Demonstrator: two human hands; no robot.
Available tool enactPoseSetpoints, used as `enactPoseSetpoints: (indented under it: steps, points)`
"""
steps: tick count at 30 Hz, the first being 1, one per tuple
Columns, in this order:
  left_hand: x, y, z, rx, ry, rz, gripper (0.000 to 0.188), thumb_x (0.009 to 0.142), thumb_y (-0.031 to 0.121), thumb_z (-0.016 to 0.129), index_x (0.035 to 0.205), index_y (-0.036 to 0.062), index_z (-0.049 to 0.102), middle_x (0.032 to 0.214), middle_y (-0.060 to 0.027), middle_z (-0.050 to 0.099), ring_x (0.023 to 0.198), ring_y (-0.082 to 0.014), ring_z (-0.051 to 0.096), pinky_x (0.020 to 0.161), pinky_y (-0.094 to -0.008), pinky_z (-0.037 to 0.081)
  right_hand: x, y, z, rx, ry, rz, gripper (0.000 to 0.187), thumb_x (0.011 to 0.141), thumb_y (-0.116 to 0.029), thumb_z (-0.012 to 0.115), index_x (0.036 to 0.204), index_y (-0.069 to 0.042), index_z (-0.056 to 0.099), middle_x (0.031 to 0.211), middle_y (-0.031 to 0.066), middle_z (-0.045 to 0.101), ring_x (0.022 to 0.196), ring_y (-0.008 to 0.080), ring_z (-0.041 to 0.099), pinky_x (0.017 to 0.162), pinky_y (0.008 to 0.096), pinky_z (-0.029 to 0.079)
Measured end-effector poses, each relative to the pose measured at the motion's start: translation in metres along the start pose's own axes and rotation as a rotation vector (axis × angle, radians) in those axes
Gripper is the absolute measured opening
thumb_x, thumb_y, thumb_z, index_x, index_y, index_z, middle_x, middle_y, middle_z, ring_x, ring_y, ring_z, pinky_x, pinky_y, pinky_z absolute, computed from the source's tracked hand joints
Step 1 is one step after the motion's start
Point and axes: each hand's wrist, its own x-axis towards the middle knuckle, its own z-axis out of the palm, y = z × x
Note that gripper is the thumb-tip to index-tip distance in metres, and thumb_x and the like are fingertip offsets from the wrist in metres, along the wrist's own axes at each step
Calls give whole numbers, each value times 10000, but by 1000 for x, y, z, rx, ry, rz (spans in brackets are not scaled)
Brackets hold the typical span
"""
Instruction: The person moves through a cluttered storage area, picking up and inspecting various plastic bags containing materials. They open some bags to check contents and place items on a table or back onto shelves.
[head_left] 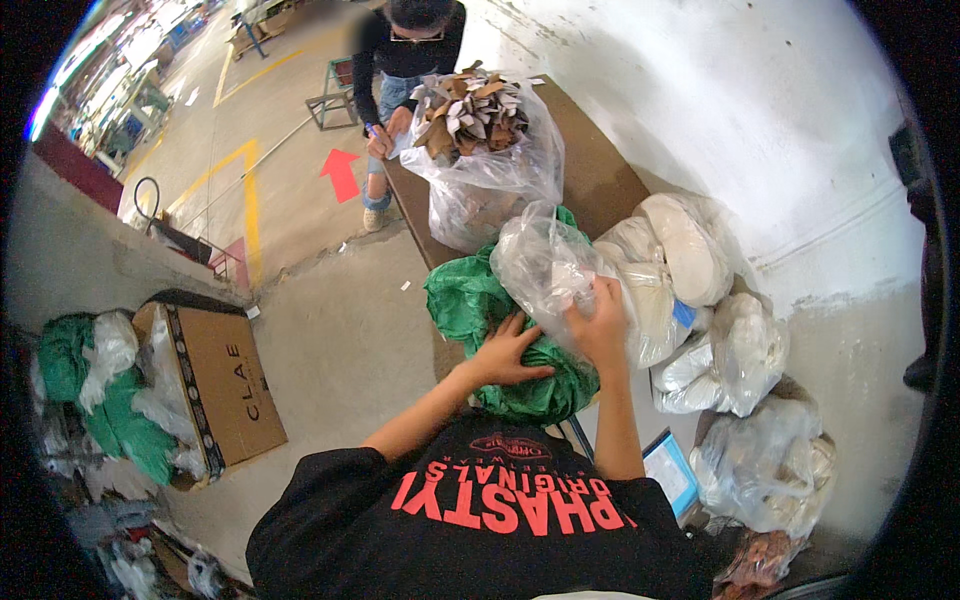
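My left hand lies with its fingers spread on a crumpled green plastic sack. Just right of it, my right hand is closed on a clear plastic bag, near a whitish patch that may be paper inside or on it. The clear bag rests against the green sack, and its contents are hard to make out. Beyond both stands a large clear sack on the brown table, heaped with brown and white cut pieces.
Across the table a person holds a pen and paper. Stuffed pale bags line the wall at right, near a blue-edged flat item. A cardboard box with green and white bags stands left.
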Motion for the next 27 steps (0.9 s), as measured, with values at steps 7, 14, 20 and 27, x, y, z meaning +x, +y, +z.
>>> enactPoseSetpoints:
  steps: [7, 14, 20, 27]
  points:
    - [12, 27, -124, -541, 510, -230, 170, 973, 137, 608, 1073, 7, 654, 1253, -110, 583, 1087, -194, 559, 910, -332, 461, -30, -22, -59, 162, -340, -217, 433, 1011, -394, 498, 1233, -76, 691, 1133, 202, 622, 1088, 386, 603, 989, 442, 466]
    - [47, 85, -149, 217, 323, 67, 213, 870, 231, 717, 1057, 130, 701, 1463, -280, 423, 1377, -514, 329, 1152, -556, 289, -17, -49, -95, 120, -506, 217, 565, 1085, -364, 329, 1046, 23, 738, 1195, 226, 630, 1023, 377, 643, 945, 431, 482]
    - [47, 40, -123, 405, 225, -122, 491, 775, -2, 586, 1248, 120, 635, 1517, -353, 340, 1372, -583, 354, 1100, -560, 407, -8, -25, -102, -512, -280, 170, 896, 812, -329, 795, 1554, -132, 331, 1533, 201, 367, 923, 447, 686, 819, 498, 568]
    - [40, 73, -128, -211, 179, 49, 591, 742, -127, 515, 1268, 122, 622, 1205, -230, 667, 1175, -433, 606, 978, -463, 501, -10, -32, -55, -192, -150, -10, 1135, 682, -422, 886, 1598, -177, 262, 1570, 171, 319, 1153, 434, 623, 888, 480, 562]
